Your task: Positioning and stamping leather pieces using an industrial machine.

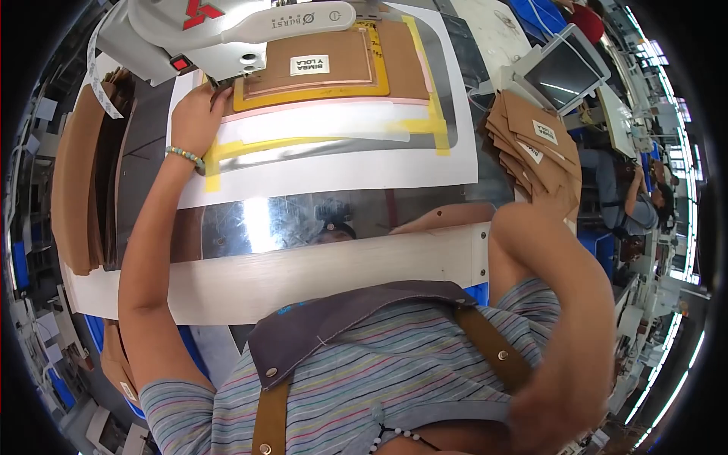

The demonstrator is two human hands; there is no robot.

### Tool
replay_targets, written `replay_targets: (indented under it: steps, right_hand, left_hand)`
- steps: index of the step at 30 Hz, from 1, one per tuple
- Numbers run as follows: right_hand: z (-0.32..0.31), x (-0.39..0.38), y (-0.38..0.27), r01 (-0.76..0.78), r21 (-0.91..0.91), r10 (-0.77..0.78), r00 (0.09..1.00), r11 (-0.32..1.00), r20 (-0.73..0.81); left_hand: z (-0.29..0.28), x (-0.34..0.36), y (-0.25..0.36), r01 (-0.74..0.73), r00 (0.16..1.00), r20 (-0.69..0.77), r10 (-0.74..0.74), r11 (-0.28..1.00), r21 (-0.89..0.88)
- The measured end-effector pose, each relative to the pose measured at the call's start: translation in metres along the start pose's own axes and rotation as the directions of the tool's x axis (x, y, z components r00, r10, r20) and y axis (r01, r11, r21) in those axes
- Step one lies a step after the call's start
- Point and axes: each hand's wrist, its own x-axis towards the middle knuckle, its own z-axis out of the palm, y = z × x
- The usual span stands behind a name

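Note:
My left hand (199, 117), with a beaded bracelet at the wrist, reaches under the white machine head (163, 42). Its fingers are bent together at the left end of a yellow frame (318, 99); what they grip is hidden. Inside that frame lies a brown panel (280, 59) with a white label (310, 65). Frame and panel rest on a white sheet (341, 173) with yellow tape. My right arm is folded back, its elbow beside the stack of brown labelled pieces (523, 136). Blurred by motion, my right hand (550, 409) is raised close to my chest.
Brown sheets (76, 182) stand in a pile at the left. A shiny metal plate (303, 216) spans the bench behind its pale front edge (326, 277). A screen (563, 76) stands at the right back. Another person (633, 197) sits farther right.

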Motion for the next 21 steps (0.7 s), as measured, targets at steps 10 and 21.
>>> replay_targets:
  steps: [10, 21]
  right_hand:
    - [-0.006, -0.091, 0.183, -0.5, 0.589, 0.643, 0.765, 0.635, -0.044]
    - [0.006, -0.097, 0.198, -0.638, 0.497, 0.717, 0.696, 0.588, 0.046]
  left_hand:
    - [0.007, 0.006, 0.017, -0.163, 0.985, -0.04, 0.17, 0.976, 0.146]
    - [-0.112, -0.064, -0.077, 0.171, 0.981, 0.045, -0.189, 0.951, 0.259]
